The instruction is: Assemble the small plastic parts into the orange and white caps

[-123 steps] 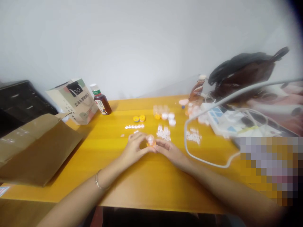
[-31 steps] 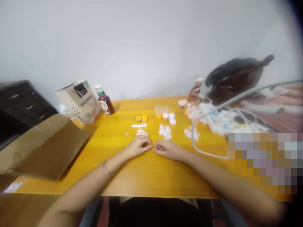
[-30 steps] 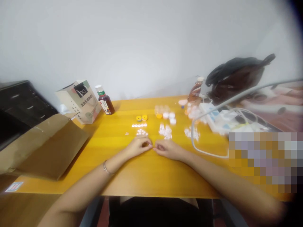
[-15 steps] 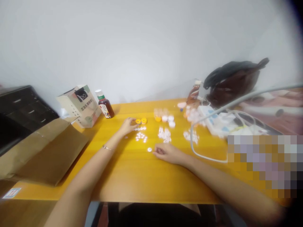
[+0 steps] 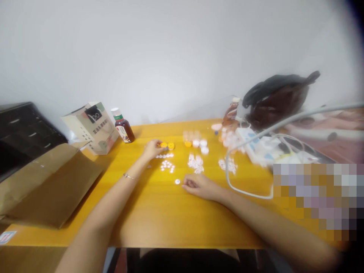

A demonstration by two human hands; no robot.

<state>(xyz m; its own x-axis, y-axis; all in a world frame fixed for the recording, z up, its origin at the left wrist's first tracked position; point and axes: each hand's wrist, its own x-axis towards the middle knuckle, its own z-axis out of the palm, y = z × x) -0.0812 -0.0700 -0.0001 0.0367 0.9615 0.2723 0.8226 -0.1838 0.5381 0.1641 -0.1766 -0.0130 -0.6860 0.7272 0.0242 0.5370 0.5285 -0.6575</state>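
My left hand (image 5: 152, 149) reaches to the far middle of the table, its fingertips closed at the edge of a yellow round cap (image 5: 163, 145). A second yellow cap (image 5: 171, 146) sits just right of it. Below these lie a row of small white discs (image 5: 165, 156) and a loose group of more white discs (image 5: 167, 165). My right hand (image 5: 200, 185) rests on the table with its fingers curled in; whatever they may hold is hidden. Just left of its fingertips, apart from them, lies a single white disc (image 5: 177, 181).
Small white pieces lie in two piles (image 5: 195, 163) (image 5: 228, 165). Behind them stand clear and white lidded containers (image 5: 203, 146). A dark bottle (image 5: 124, 127) and paper bag (image 5: 98, 131) stand left, beside a brown bag (image 5: 54, 185). A white cable (image 5: 227, 172) loops at right, near another bottle (image 5: 231, 112).
The view has shifted slightly, so everything sits a little further left. Both hands keep about the same places relative to the caps and discs.
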